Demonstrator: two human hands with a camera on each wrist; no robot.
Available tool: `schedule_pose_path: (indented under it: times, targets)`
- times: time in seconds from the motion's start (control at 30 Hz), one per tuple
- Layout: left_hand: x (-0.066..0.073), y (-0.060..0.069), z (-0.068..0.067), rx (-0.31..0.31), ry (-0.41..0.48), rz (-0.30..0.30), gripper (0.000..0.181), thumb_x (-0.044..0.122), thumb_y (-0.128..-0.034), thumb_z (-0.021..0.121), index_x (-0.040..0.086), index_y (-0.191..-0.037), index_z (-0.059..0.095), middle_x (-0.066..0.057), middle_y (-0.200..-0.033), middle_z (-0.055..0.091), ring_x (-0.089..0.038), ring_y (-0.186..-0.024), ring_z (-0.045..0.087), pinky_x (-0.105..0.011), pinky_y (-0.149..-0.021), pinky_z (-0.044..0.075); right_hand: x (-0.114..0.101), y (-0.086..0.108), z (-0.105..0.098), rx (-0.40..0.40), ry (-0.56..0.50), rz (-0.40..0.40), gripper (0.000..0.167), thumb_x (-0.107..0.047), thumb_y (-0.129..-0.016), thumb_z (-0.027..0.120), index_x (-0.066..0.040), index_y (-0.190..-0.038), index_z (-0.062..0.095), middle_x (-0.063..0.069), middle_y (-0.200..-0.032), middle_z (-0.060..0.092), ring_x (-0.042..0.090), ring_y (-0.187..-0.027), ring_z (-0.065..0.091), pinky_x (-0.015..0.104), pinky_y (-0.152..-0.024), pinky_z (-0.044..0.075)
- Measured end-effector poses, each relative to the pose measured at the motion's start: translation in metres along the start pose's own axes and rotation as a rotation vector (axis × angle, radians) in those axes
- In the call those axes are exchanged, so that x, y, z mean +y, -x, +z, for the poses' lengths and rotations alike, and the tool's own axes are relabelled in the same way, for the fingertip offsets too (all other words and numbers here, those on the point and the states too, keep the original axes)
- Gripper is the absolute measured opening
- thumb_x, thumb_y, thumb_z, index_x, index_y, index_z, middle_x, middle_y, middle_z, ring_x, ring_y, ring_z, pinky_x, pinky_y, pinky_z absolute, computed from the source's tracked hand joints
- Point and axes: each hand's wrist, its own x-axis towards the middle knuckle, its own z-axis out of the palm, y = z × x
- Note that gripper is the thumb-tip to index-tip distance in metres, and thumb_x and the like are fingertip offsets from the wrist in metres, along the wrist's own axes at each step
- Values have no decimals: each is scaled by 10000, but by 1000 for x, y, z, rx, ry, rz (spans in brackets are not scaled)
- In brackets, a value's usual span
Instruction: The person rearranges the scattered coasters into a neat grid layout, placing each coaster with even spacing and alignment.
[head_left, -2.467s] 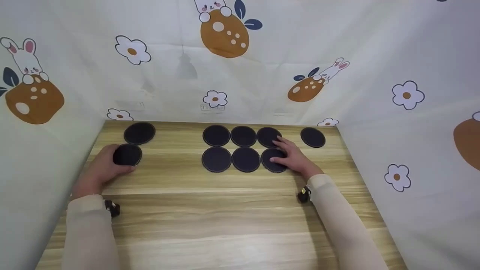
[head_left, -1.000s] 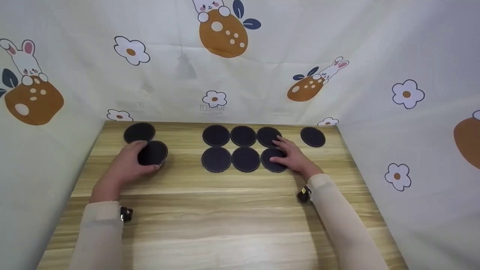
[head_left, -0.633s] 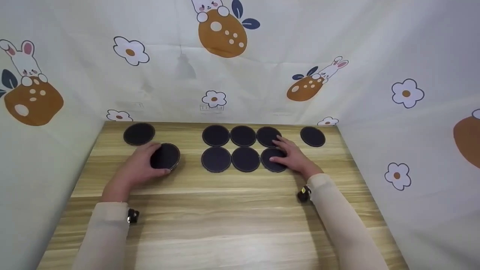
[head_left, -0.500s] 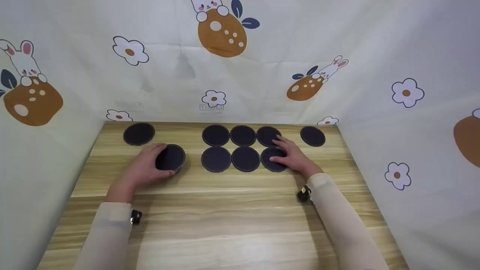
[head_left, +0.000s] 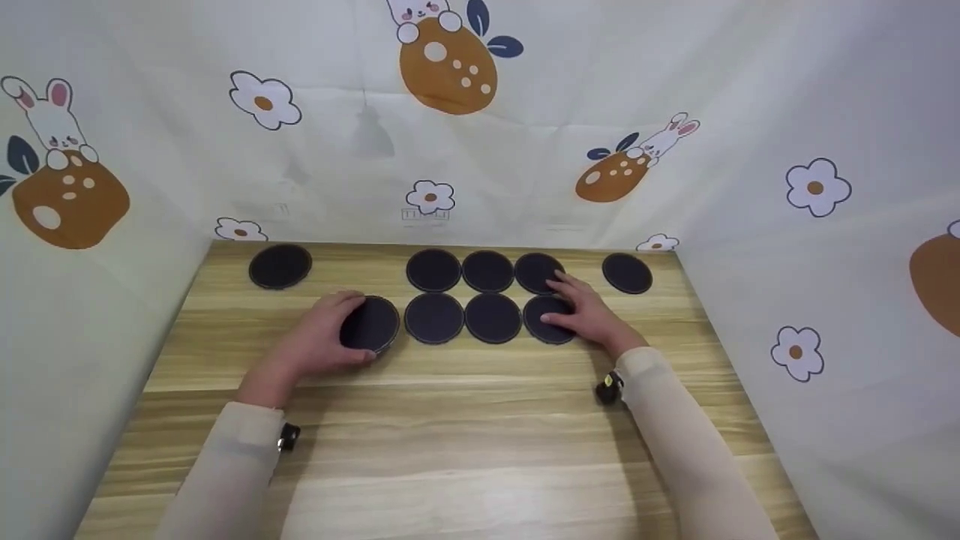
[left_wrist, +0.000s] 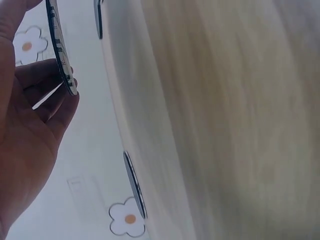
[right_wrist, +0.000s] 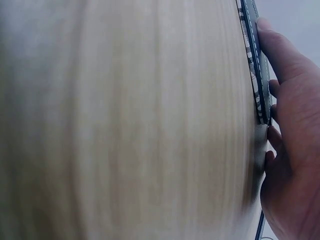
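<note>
My left hand (head_left: pixel 319 341) grips a round black coaster (head_left: pixel 370 324) by its rim, thumb on the near side and fingers on the far side. In the left wrist view this coaster (left_wrist: pixel 60 50) is edge-on above the tabletop, a black-and-white pattern showing on its underside. Just to its right lies the front-left coaster (head_left: pixel 434 318) of a block of two rows of three. My right hand (head_left: pixel 592 319) rests on the block's right end, fingertips on the back-right coaster (head_left: pixel 536 273) and thumb on the front-right coaster (head_left: pixel 546 334), both partly covered.
A lone coaster (head_left: pixel 280 266) lies at the back left of the wooden table (head_left: pixel 480 435), another single coaster (head_left: pixel 627 273) at the back right. A printed cloth (head_left: pixel 322 165) with rabbits and flowers walls in the back and both sides.
My left hand has carried its coaster rightward from below the back-left coaster to beside the block's front row. The right hand has stayed on the block's right end.
</note>
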Motion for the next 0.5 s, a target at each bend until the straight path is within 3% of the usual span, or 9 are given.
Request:
schedule_pose_path:
  times: [0.5]
  targets:
    - [30, -10, 20, -67, -29, 86, 1015, 372, -822, 974, -84, -1594, 499, -251, -1653, 480, -468, -1532, 440, -604, -1267, 371, -2, -1, 0, -8, -15, 15, 815, -355, -965, 886, -63, -1639, 533, 170, -1791, 317, 463, -1646, 235, 620, -1329, 190]
